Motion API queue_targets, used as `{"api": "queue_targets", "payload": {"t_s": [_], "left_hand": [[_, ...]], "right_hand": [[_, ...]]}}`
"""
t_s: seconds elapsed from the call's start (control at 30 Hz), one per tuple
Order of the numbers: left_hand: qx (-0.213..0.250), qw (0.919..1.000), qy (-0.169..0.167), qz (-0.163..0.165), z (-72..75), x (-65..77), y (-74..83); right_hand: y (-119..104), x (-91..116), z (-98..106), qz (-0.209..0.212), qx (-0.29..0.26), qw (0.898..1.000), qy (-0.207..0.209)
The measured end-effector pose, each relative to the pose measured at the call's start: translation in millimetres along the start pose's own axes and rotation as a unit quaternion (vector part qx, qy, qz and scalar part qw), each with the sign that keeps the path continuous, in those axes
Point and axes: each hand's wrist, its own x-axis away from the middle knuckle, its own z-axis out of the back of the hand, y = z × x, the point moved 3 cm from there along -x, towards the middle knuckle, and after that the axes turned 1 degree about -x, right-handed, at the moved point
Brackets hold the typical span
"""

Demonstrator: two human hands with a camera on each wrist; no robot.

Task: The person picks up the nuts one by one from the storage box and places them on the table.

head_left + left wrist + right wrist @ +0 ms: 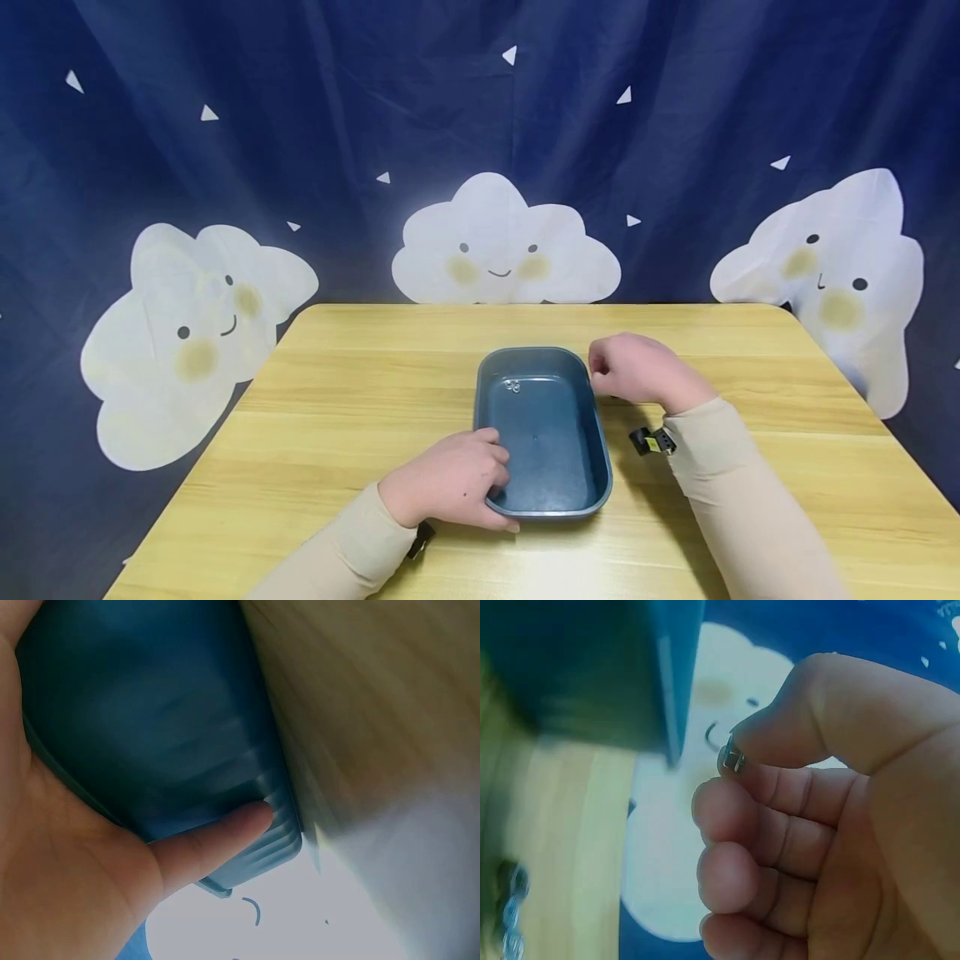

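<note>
A dark blue-green rectangular plastic tray (536,450) sits on the wooden table. My left hand (459,477) holds its near-left rim, fingers over the edge and thumb along the outer wall, as the left wrist view shows. Beside the tray's far-right edge is my right hand (641,371). Between thumb and index finger it pinches a small shiny metal piece, perhaps a ring or link (733,759); its other fingers are curled. A few small silvery rings (512,386) lie inside the tray near its far-left corner.
On the table (360,400), a row of clear, shiny linked pieces (514,911) shows at the lower left of the right wrist view. A dark blue curtain (450,100) with white cloud shapes hangs behind the table's far edge.
</note>
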Motion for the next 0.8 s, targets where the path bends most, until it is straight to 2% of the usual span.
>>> {"api": "queue_targets", "payload": {"t_s": [0.47,0.8], "left_hand": [[-0.004,1.0000,0.000,-0.002,0.8,-1.2,0.3],[-0.001,1.0000,-0.001,0.001,1.1,-0.4,0.3]], "right_hand": [[38.1,14.5,-18.1,-0.007,-0.009,1.000,-0.024],[59.1,4.4,-34.7,-0.051,-0.017,0.998,-0.021]]}}
